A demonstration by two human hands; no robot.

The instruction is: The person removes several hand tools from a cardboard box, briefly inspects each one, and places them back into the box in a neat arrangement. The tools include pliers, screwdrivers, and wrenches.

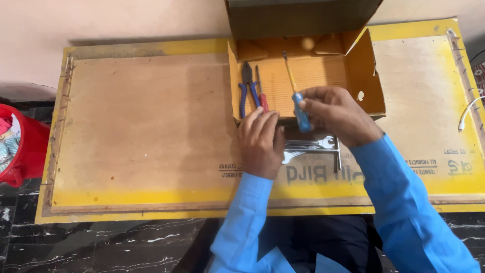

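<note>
My right hand (338,114) grips a screwdriver (299,103) with a blue handle and yellow shaft, its tip angled up into an open cardboard box (365,76). Inside the box, at its left side, lie blue-handled pliers (246,86) and a small red-handled screwdriver (261,93). My left hand (261,144) rests palm down on the box's front edge, fingers together, holding nothing. Between my hands, silver wrenches (313,146) lie on the board just in front of the box. Both arms wear blue sleeves.
The box stands on a large plywood board with yellow edges (141,131), laid over a dark marble floor (101,242). A red bucket (22,151) with cloth sits at the left. A white cable (470,111) lies at the right edge.
</note>
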